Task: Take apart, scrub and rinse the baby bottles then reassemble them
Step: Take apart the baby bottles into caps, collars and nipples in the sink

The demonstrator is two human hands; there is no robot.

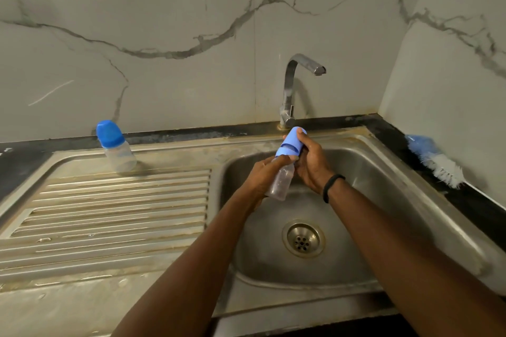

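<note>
Clear bottle (280, 180) gripped by left hand (264, 176); right hand (312, 164) grips its blue cap (291, 143).

Bottle (118, 148) left of sink (410, 178) — brush (435, 160) right.

The faucet (294, 85) rises at twelve o'clock above the sink (383, 172). A capped bottle (116, 146) stands at ten o'clock on the drainboard (109, 208), whose ribbed face lies open. A brush (435, 160) lies at two o'clock.

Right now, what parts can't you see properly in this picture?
Head view only:
- Nipple of the held baby bottle: hidden under its blue cap.
- Cap's far side: covered by the right hand.
- Bottle's left side: covered by the left hand.
- Bottle brush handle: blurred, against the wall.
- Faucet handle: behind the cap.
</note>
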